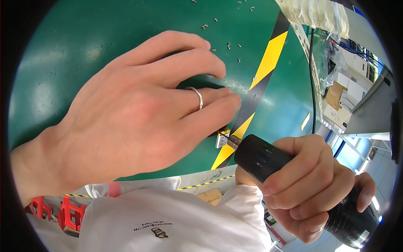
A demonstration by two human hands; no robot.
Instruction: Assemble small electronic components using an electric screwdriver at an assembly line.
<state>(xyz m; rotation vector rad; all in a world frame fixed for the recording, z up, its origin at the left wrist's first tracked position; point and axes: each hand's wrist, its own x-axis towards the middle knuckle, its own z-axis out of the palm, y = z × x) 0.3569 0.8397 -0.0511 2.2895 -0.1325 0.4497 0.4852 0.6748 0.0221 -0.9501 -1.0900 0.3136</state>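
Note:
My right hand (308, 185) is wrapped round a black electric screwdriver (262, 155), its bit pointing left. The bit's tip is beside a small silver part with a yellow edge (222, 138), perhaps a battery pouch, which shows just under the edge of my left hand. My left hand (138, 101), with a ring on one finger, lies back up over the green table with its fingers bent down. The thumb is out of sight. Part of a dark thing shows beneath the fingers, but my hand covers most of it.
Several small screws (228, 45) lie scattered on the green tabletop (105, 25) beyond my left hand. Yellow-and-black tape (273, 54) crosses the table. A black cable (311, 84) hangs at the right. Red stools (71, 214) stand below at the left.

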